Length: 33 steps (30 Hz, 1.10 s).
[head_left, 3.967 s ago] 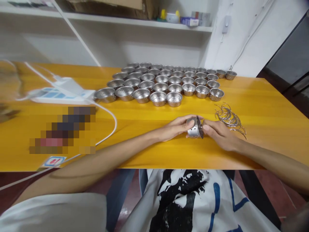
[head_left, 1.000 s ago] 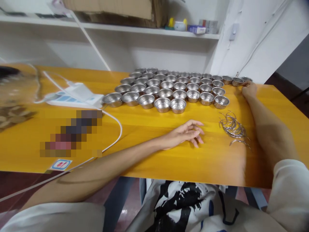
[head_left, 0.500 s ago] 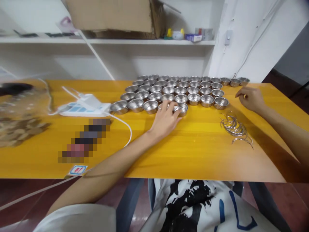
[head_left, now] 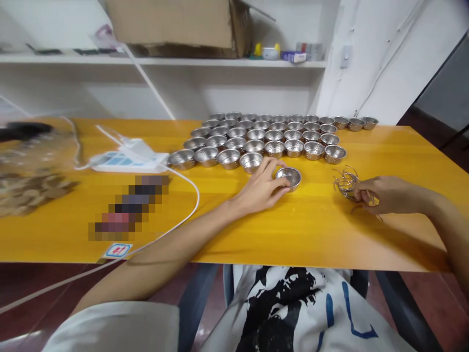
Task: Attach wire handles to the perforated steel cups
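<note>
My left hand (head_left: pixel 262 188) grips a small perforated steel cup (head_left: pixel 289 177) that stands apart from the rest, in front of the rows. Several more such cups (head_left: pixel 273 134) are lined up in rows on the yellow table (head_left: pixel 227 222) behind it. My right hand (head_left: pixel 381 194) rests on a pile of thin wire rings (head_left: pixel 346 185) at the right, with its fingers curled and pinching into the pile.
A white power strip (head_left: pixel 126 159) with a white cable lies at the left, beside a blurred-out object. A heap of brownish pieces under a clear bag (head_left: pixel 25 188) sits at the far left. Behind stands a white shelf (head_left: pixel 205 62) with a cardboard box.
My left hand has pulled one cup out of the front row towards me. My right hand has moved from the far right corner of the rows down to the wire rings.
</note>
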### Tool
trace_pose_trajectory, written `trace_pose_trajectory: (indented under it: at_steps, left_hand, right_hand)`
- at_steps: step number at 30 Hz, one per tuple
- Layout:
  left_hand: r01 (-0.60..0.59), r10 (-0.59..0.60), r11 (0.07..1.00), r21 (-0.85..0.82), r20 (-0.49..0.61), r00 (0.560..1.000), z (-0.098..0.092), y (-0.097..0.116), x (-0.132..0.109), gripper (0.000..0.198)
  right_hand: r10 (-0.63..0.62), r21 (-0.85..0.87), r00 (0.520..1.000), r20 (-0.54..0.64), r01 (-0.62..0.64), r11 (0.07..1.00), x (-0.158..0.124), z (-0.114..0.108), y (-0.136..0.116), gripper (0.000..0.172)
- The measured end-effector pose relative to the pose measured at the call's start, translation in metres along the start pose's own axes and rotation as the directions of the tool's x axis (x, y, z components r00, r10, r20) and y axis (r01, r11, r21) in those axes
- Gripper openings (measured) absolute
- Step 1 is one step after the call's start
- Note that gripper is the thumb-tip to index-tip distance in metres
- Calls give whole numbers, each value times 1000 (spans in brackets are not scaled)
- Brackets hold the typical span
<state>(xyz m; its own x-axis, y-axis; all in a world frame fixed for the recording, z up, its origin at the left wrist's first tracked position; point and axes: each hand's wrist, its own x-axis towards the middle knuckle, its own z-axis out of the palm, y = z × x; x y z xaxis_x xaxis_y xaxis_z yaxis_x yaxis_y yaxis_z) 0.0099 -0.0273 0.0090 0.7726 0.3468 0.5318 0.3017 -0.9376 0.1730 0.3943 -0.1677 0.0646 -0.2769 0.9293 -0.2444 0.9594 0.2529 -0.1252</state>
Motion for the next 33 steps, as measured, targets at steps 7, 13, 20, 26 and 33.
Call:
trace_pose_trajectory:
  at_steps: [7,13,20,26,33]
  left_hand:
    - [242,-243,938,-246,29,970,15,13,-3,63]
    - [385,-376,800,-460,115,919,30,-4,-2,95]
    - [244,-221,592,-768,136,966,21,4,-1,95]
    - [175,-149,495,-851,115,982,5,22,2,94]
    - [146,-108,437,-887,109,988,-8,43,-1,88]
  right_hand:
    - [46,-6,998,45,-46,999,5,-1,-13,10]
    - [-11,162,997,-73,23,987,5,-6,15,19]
    - [-61,246,982,-178,105,964,11,-4,24,36]
    - [-3,236,983,-185,48,971,14,1,27,36]
    - [4,205,978,-210,40,978,14,3,35,34]
